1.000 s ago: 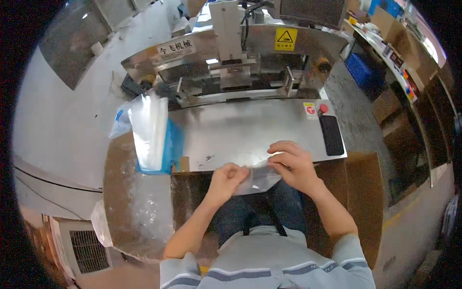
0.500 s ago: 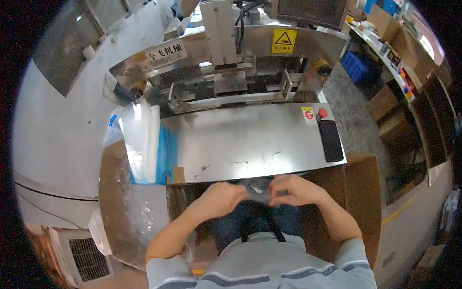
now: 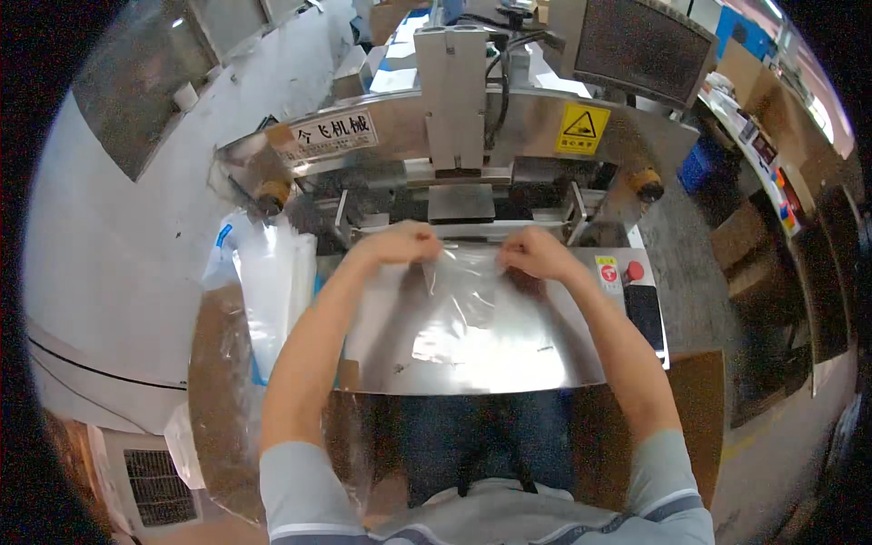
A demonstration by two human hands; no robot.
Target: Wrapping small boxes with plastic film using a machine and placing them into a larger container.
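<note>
1. Clear plastic bags (image 3: 272, 291) lie stacked at the left edge of the steel table (image 3: 509, 363)
2. Left hand (image 3: 401, 243), fingers pinched shut on the transparent bag (image 3: 463, 291) at its top left corner
3. Right hand (image 3: 538, 254) pinches the other corner; the bag's mouth sits just before the sealing machine (image 3: 454, 145)
4. Judgement: hold the edge taut and level between both hands, so no wrinkles form

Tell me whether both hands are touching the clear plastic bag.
Touching. In the head view the left hand and right hand each pinch a top corner of the clear plastic bag, stretched between them.
</note>
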